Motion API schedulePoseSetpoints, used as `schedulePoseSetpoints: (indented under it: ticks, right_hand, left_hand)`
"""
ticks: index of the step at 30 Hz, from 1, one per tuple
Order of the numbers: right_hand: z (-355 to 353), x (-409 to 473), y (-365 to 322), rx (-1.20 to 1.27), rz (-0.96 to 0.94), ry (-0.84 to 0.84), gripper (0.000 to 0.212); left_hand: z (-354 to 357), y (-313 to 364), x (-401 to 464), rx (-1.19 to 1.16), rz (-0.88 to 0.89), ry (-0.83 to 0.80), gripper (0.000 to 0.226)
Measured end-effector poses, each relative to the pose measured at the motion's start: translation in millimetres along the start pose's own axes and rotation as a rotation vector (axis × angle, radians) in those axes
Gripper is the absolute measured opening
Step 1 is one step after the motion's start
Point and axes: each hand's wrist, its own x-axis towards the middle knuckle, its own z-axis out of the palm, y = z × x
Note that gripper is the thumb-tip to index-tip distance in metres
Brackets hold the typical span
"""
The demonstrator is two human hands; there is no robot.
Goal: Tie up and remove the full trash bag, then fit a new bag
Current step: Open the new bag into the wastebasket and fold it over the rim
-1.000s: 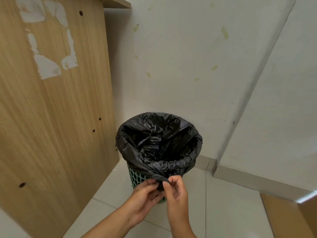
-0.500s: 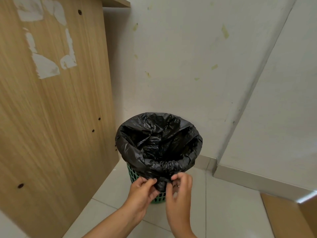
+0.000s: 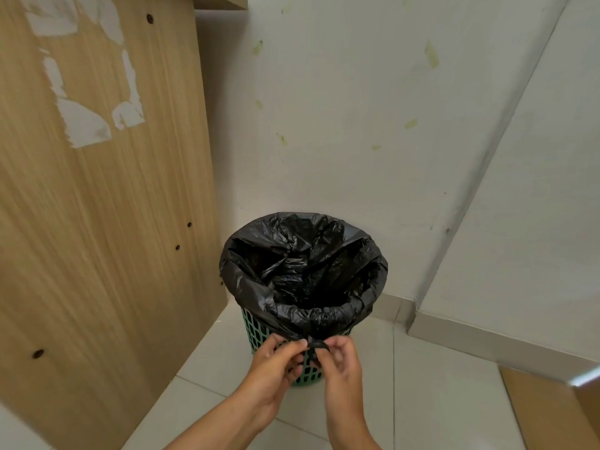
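Note:
A black trash bag [image 3: 303, 271] lines a small green lattice bin [image 3: 256, 332] standing on the tiled floor in the corner. The bag's mouth is open and folded over the rim, and its slack is gathered into a twisted knot [image 3: 313, 344] at the near side of the rim. My left hand [image 3: 276, 365] and my right hand [image 3: 341, 362] both pinch that knot, thumbs and fingers closed on the black plastic. The lower front of the bin is hidden behind my hands.
A tall wooden panel [image 3: 104, 222] with torn paper patches stands close on the left of the bin. White walls [image 3: 324, 141] meet in a corner behind it. A brown cardboard piece [image 3: 552, 414] lies on the floor at the lower right.
My hands moved slightly down and toward me along the gathered plastic, and the twisted end now looks tighter between my fingers. The bin and bag have not shifted.

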Motion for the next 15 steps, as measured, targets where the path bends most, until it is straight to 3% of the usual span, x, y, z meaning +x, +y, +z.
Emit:
schedulePoseSetpoints:
  ticks: [2,5,11,15]
  right_hand:
    - [2.2,5.0,-0.8,0.428,0.408,-0.026,0.011]
    - [3.3,9.6,-6.0,0.517,0.677,-0.105,0.024]
    - [10.2,19.2,-12.8,0.292,0.650,-0.013,0.006]
    - [11.4,18.3,-22.9,0.392,0.635,-0.058,0.014]
  left_hand:
    - [2.0,-0.7,-1.9,-0.012,0.014,-0.009,0.010]
    - [0.9,-1.1,-3.5,0.056,0.047,0.001,0.006]
    - [3.8,-0.4,-2.5,0.170,0.183,0.088,0.006]
    - [2.5,-3.4,-3.3,0.230,0.232,0.116,0.006]
